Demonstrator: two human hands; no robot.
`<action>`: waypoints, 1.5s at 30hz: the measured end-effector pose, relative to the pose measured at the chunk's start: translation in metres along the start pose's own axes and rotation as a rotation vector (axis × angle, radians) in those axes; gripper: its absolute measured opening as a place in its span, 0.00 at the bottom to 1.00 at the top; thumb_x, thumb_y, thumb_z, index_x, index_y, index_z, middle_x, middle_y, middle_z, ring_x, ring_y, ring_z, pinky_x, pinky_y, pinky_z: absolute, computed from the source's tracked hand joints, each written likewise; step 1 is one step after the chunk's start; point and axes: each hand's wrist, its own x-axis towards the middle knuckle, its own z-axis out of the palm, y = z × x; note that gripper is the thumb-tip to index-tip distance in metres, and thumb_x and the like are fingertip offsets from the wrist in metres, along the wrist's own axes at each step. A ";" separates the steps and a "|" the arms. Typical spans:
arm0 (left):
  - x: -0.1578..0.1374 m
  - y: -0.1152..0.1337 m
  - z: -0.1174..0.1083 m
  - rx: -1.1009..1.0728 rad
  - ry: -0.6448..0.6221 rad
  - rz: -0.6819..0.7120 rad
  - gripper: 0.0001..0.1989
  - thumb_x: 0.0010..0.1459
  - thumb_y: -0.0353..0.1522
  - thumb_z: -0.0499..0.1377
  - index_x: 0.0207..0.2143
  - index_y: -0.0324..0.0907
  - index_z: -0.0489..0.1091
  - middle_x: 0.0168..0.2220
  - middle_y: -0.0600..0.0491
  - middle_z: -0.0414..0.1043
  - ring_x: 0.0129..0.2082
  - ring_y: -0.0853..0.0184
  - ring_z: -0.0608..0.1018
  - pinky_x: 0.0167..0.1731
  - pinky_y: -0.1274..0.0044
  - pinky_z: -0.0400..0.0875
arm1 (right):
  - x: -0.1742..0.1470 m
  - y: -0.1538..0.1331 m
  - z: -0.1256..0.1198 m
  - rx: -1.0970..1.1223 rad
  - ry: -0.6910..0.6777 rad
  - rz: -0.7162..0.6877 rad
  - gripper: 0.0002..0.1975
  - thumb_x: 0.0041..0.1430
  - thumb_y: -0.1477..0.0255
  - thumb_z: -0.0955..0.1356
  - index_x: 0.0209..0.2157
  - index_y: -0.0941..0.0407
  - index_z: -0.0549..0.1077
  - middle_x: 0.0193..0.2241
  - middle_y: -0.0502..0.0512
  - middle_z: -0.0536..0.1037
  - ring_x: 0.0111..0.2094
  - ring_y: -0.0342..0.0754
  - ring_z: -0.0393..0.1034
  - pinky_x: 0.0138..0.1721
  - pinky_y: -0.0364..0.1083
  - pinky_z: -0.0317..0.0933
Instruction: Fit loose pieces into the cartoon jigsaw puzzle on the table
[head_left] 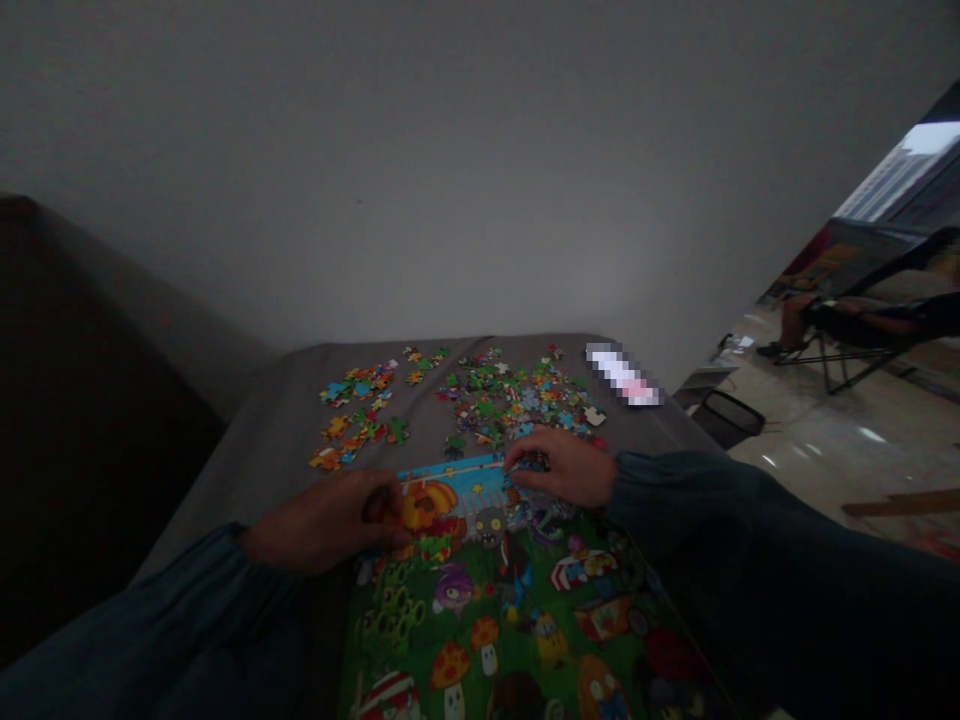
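Observation:
A colourful cartoon jigsaw puzzle (480,590) lies in front of me, with plants, mushrooms and a grey zombie head on green and a blue strip along its far edge. My left hand (330,515) rests at its upper left, by the orange pumpkin picture, with thumb and forefinger apart. At the far edge, right of centre, my right hand (566,467) has its thumb and fingers curled close together over the puzzle. Whatever is between those fingertips is hidden. Just beyond it lies a heap of loose puzzle pieces (517,390).
More loose pieces (360,385) lie at the left on the grey cloth-covered table (262,430). A bright, pixelated phone-like object (622,375) sits at the back right. A wall (450,200) rises behind. On the right, a person (862,310) sits in a folding chair.

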 end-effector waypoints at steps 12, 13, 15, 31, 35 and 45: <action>-0.003 0.007 -0.003 0.020 0.014 -0.004 0.15 0.48 0.44 0.61 0.31 0.43 0.67 0.25 0.57 0.66 0.27 0.67 0.69 0.25 0.76 0.58 | 0.025 -0.009 0.016 -0.209 0.101 0.117 0.07 0.48 0.67 0.74 0.25 0.56 0.75 0.38 0.57 0.68 0.43 0.54 0.60 0.45 0.55 0.54; -0.004 0.008 -0.003 0.017 0.015 -0.004 0.15 0.48 0.44 0.61 0.31 0.43 0.67 0.25 0.57 0.66 0.27 0.67 0.69 0.24 0.76 0.58 | 0.032 -0.013 0.014 -0.217 0.103 0.105 0.08 0.49 0.67 0.73 0.25 0.56 0.75 0.37 0.57 0.68 0.43 0.55 0.60 0.45 0.55 0.54; -0.006 0.009 -0.003 0.011 0.024 -0.001 0.15 0.47 0.44 0.62 0.31 0.43 0.68 0.25 0.58 0.67 0.26 0.67 0.69 0.24 0.77 0.57 | 0.050 -0.024 0.008 -0.220 0.106 0.059 0.08 0.53 0.67 0.71 0.27 0.57 0.74 0.35 0.57 0.70 0.42 0.53 0.61 0.44 0.53 0.55; -0.006 0.004 -0.004 0.047 0.062 0.040 0.14 0.54 0.44 0.57 0.33 0.43 0.71 0.28 0.54 0.72 0.28 0.64 0.73 0.26 0.75 0.62 | 0.119 -0.049 0.014 -0.036 -0.085 -0.118 0.04 0.55 0.73 0.69 0.28 0.60 0.73 0.25 0.51 0.74 0.28 0.43 0.67 0.31 0.43 0.60; -0.006 0.020 -0.002 0.138 0.227 0.223 0.16 0.63 0.40 0.47 0.41 0.44 0.72 0.41 0.50 0.73 0.41 0.62 0.73 0.42 0.70 0.64 | 0.072 -0.035 -0.026 0.105 -0.034 -0.069 0.06 0.58 0.71 0.66 0.30 0.59 0.70 0.26 0.51 0.74 0.27 0.41 0.68 0.30 0.42 0.62; 0.011 0.067 0.038 0.455 0.081 0.293 0.23 0.66 0.44 0.38 0.60 0.53 0.55 0.61 0.53 0.59 0.59 0.56 0.59 0.54 0.60 0.53 | -0.018 0.071 -0.034 0.603 0.399 0.244 0.14 0.53 0.60 0.68 0.30 0.56 0.66 0.21 0.48 0.72 0.22 0.42 0.68 0.26 0.45 0.65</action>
